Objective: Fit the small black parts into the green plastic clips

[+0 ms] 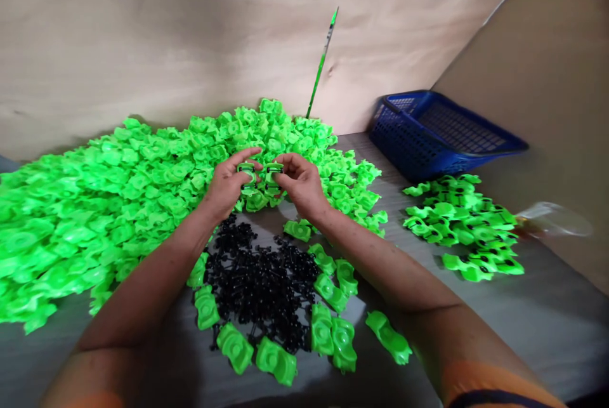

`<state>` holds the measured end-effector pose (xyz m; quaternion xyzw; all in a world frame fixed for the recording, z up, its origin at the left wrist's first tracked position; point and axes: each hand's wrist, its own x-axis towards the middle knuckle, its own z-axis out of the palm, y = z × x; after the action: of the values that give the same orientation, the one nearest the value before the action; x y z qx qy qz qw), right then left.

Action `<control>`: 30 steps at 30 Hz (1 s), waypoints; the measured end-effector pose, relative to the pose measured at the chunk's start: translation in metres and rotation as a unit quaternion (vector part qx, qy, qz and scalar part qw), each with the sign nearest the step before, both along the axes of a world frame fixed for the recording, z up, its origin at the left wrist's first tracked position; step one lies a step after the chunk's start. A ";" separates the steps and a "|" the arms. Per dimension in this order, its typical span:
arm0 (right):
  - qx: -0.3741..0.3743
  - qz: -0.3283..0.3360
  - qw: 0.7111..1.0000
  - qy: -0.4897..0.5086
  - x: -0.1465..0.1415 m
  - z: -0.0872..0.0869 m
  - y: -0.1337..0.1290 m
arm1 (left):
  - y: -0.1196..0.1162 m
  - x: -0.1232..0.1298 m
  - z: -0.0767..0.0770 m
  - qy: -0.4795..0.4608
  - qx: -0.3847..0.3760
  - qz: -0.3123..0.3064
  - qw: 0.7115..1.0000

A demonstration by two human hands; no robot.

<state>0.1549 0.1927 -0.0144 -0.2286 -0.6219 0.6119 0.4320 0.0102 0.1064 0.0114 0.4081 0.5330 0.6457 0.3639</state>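
Note:
My left hand is closed on a small green toy car body, thumb pressed on its underside, where black wheel axles show. A second green toy car body, also with black axles, is pinched in my right hand. The two pieces are side by side with a narrow gap between them. Below my hands lies a heap of black wheel axles. Loose green car bodies lie around that heap on the grey table.
A large mound of green car bodies spreads across the left and back. At right is a smaller pile of green pieces with black parts. Behind it a blue basket tilts near the wall. A green-smeared thin stick stands up from the mound.

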 end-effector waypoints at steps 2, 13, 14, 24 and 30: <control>-0.009 -0.009 1.000 0.003 -0.001 0.000 0.000 | 0.000 0.003 0.001 0.030 0.006 0.006 1.000; -0.017 0.020 1.000 -0.008 -0.003 -0.006 0.000 | 0.002 0.007 0.003 0.001 -0.031 0.049 0.998; -0.019 0.022 1.000 -0.011 -0.002 -0.005 0.000 | 0.001 0.008 0.005 -0.017 -0.044 0.038 0.998; 0.002 0.018 1.000 -0.017 0.001 -0.002 -0.001 | -0.004 0.009 0.016 -0.163 -0.068 -0.006 0.984; 0.015 0.014 1.000 -0.022 0.002 0.000 -0.001 | -0.002 0.006 0.013 -0.215 -0.058 -0.027 0.974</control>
<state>0.1571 0.1917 -0.0140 -0.2269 -0.6434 0.6032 0.4132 0.0161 0.1043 0.0243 0.2522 0.4674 0.6762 0.5105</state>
